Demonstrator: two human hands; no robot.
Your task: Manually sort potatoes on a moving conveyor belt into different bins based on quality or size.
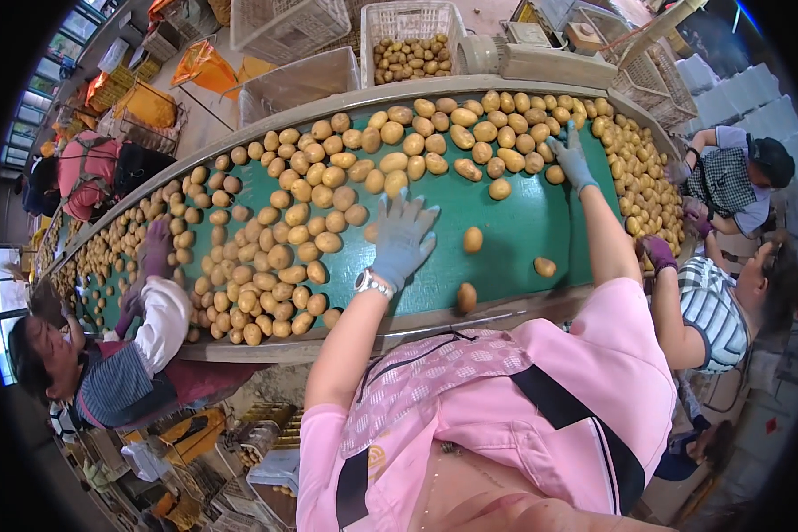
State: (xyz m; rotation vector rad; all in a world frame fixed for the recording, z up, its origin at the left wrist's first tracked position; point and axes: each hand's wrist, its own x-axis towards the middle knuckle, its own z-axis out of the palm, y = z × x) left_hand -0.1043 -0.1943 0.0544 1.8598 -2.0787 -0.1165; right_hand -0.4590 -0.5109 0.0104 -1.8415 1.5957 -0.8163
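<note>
Many yellow-brown potatoes (395,162) lie loose on a green conveyor belt (523,257) in front of me. Both of my hands wear grey-blue gloves. My left hand (402,241) is over the belt with fingers spread, palm down, at the near edge of the potatoes and holding none. Farther away and to the right, my right hand (574,160) has its fingers apart beside a cluster of potatoes (525,142), touching or nearly touching the nearest ones. Single potatoes lie near my hands: one (473,239) between them, another (544,267) nearer the rail, and a third (466,298) by the belt's near edge.
A dense band of potatoes (634,177) fills the belt's right end. Co-workers stand at the left (120,381) and right (718,310), with purple-gloved hands at the belt. Past the far rail (315,105) are a crate of potatoes (412,60) and a grey bin (301,87).
</note>
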